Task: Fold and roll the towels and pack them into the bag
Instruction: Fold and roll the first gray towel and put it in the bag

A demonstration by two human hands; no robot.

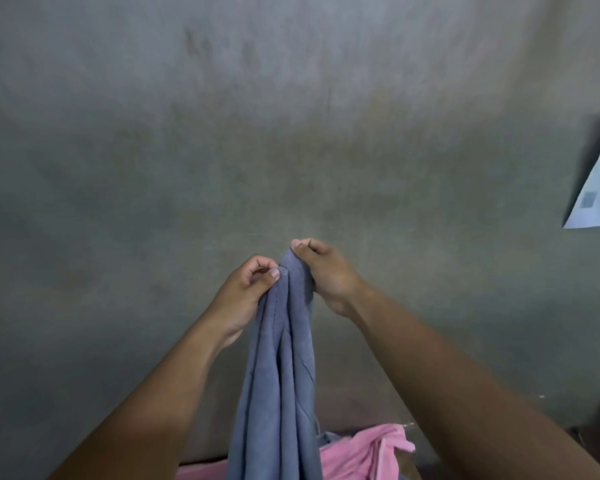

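A grey-blue towel hangs in long folds in the air at the centre of the head view. My left hand pinches its top edge from the left. My right hand pinches the same top edge from the right, and the two hands almost touch. Below the hanging towel a pink towel lies crumpled at the bottom edge of the view. No bag shows in this view.
A stained grey-green wall fills the view behind the hands. A white sheet of paper with a printed code is stuck on the wall at the far right edge.
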